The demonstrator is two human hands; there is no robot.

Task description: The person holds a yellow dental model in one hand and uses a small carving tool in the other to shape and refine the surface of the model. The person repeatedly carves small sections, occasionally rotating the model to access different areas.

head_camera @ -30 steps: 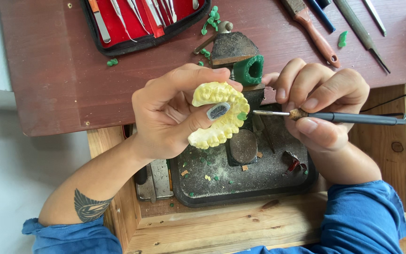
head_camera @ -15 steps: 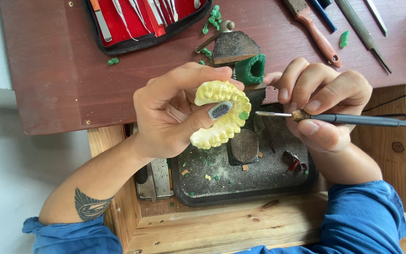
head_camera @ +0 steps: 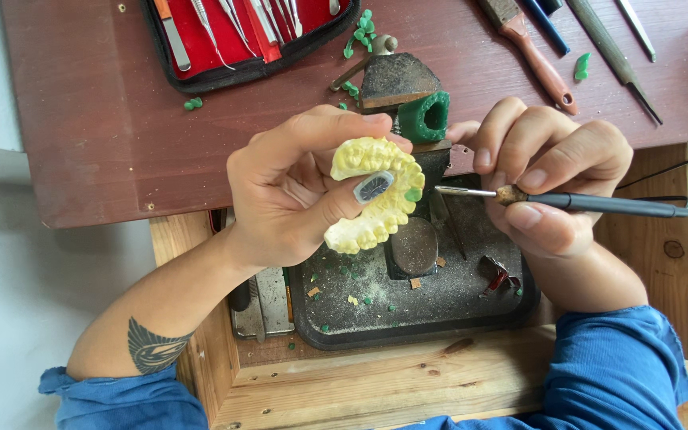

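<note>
now left hand grips yellow dental cast, tool beside.

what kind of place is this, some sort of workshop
Most likely a dental technician's bench. The left hand holds a yellow dental cast, the right hand a thin wax-carving tool, and a red case of metal instruments lies open on the brown table.

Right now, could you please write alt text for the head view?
The left hand holds a yellow dental cast while the right hand points a thin metal-tipped tool at it, above a dusty dark tray in a wooden drawer.
</note>
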